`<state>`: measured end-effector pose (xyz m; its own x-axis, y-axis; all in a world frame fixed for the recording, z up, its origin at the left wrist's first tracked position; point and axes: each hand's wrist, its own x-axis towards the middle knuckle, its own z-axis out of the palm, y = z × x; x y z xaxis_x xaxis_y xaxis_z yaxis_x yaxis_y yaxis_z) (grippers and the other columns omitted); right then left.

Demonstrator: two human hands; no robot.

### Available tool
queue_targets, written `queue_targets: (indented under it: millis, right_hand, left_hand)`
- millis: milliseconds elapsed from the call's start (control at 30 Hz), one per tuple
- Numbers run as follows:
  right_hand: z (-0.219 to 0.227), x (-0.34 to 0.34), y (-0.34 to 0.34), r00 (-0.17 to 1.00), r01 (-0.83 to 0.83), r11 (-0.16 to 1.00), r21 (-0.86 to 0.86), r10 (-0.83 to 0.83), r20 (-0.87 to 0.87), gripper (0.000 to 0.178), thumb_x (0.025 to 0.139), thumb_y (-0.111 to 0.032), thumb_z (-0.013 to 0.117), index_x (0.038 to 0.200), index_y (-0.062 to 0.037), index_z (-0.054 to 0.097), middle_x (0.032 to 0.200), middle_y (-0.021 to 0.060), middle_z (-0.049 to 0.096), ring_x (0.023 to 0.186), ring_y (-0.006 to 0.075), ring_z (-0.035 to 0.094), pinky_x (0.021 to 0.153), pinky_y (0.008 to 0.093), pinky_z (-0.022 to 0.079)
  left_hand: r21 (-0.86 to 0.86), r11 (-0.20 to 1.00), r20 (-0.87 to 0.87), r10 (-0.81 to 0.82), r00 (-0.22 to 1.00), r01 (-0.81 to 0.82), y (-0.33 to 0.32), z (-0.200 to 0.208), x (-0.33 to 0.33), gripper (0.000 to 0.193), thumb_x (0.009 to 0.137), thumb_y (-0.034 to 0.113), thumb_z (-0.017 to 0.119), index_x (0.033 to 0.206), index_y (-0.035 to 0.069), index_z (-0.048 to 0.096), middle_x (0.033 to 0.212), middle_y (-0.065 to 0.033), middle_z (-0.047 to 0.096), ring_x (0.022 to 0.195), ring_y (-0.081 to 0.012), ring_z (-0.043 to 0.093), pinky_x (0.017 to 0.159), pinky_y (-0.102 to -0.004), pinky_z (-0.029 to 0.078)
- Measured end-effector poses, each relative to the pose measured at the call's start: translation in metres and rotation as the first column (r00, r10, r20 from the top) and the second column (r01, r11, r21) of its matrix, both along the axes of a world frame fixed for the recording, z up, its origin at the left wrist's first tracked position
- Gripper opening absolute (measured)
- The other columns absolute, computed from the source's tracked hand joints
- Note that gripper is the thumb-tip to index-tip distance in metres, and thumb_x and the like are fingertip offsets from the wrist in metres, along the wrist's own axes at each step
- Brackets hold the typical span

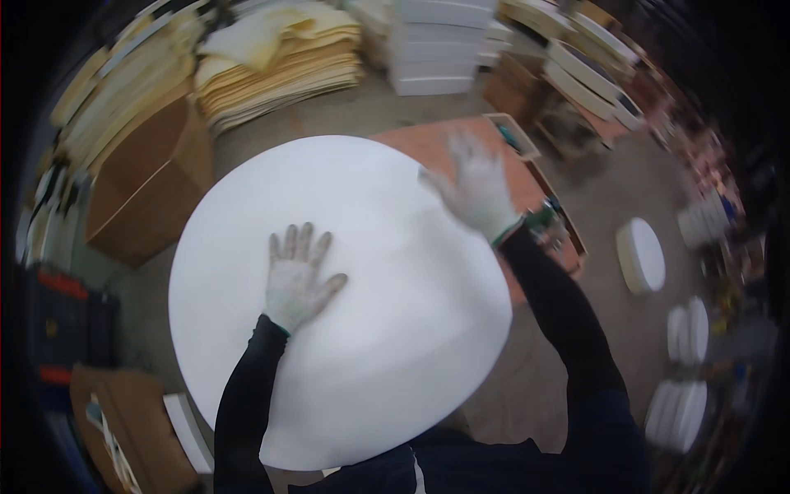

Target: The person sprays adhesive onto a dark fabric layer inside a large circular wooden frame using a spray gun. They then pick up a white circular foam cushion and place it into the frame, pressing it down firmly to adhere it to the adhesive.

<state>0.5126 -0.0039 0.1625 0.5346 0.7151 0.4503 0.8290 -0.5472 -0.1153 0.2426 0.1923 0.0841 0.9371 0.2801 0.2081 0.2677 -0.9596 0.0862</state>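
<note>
A large white rounded panel (387,346), smooth on top, fills the middle of the view and reaches close to my body. Flat on its left half lies my left hand (297,280) in a pale, soiled work glove, fingers spread. My right hand (477,181), gloved the same way and blurred by motion, is at or above the panel's upper right edge with its fingers apart. Neither hand grips anything. Under the panel, a reddish-brown work table (428,132) shows at the far right side. What the panel is made of I cannot tell.
Beyond stand a pile of yellowish sheets (280,66) and stacked white blocks (436,45). An open cardboard box (152,181) is at left, above a black and red case (70,321). A green tool (543,218) lies on the table's right edge; white round pieces (642,255) stand farther right.
</note>
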Motion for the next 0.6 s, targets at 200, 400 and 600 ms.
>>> queue_targets:
  millis: [200,400,600]
  right_hand:
    - [-0.106,0.042,0.112,0.988,-0.151,0.968,-0.202,0.156,0.009,0.075,0.097,-0.064,0.043,0.151,-0.0122,0.041,0.155,0.0172,0.041,0.143,0.0354,0.038,0.116,0.0628,0.023]
    - [0.027,0.038,0.256,0.920,-0.376,0.924,-0.064,0.364,-0.144,0.078,0.097,-0.066,0.039,0.153,-0.0129,0.038,0.161,0.0176,0.032,0.144,0.0376,0.038,0.120,0.0576,0.019]
    - [-0.070,0.010,0.323,0.827,-0.546,0.746,-0.380,0.409,-0.385,0.083,0.095,-0.073,0.033,0.160,-0.0210,0.026,0.164,0.0177,0.025,0.152,0.0355,0.022,0.119,0.0636,0.014]
  left_hand:
    - [-0.027,1.000,-0.071,0.011,0.997,-0.012,0.018,0.014,0.011,0.079,0.086,0.055,0.062,0.151,0.013,0.044,0.159,-0.0219,0.032,0.151,-0.0402,0.022,0.124,-0.0550,0.007]
    - [-0.145,0.988,-0.028,0.051,0.998,-0.055,0.011,0.019,-0.035,0.076,0.086,0.059,0.060,0.147,0.015,0.048,0.159,-0.0202,0.035,0.150,-0.0383,0.025,0.124,-0.0545,0.009]
    - [-0.153,0.988,0.063,0.027,0.998,-0.017,0.010,0.000,-0.020,0.076,0.085,0.058,0.062,0.146,0.014,0.050,0.155,-0.0197,0.041,0.147,-0.0392,0.030,0.124,-0.0532,0.011]
